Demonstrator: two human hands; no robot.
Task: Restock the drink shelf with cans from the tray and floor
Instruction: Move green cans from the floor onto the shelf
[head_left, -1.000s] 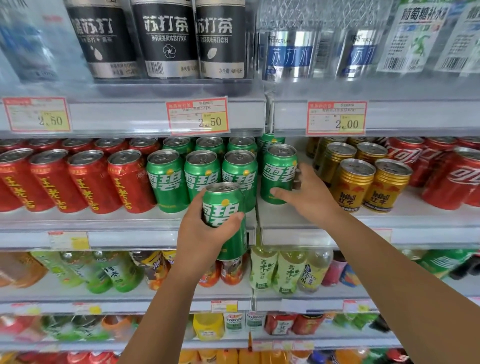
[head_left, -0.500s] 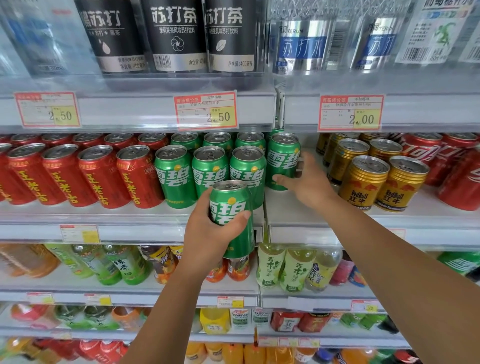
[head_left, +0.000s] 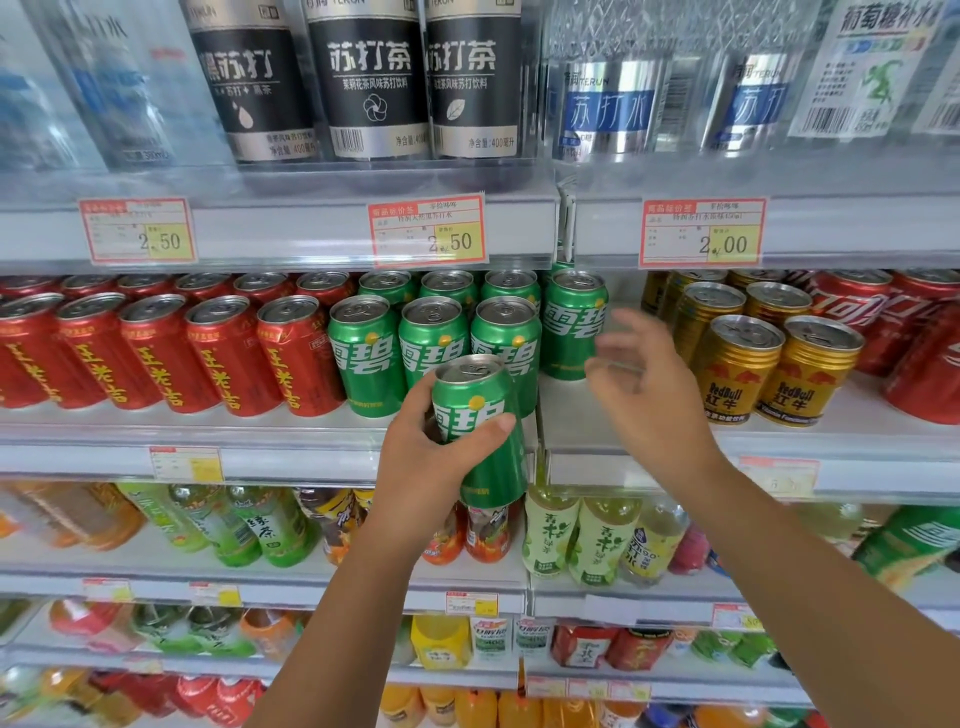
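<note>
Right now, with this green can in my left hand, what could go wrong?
1. The held green can is tilted in the left hand, right in front of the front-row green cans; pushing in could knock them.
2. The open right hand hangs between the rightmost green can and the gold cans; it might topple either.

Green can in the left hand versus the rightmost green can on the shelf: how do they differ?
The held green can tilts; the rightmost shelf can stands upright. The left hand grips the held green can clear of the shelf; the rightmost shelf can rests on it, ungripped, beside the open right hand. Both have green bodies, white characters and silver tops.
</note>
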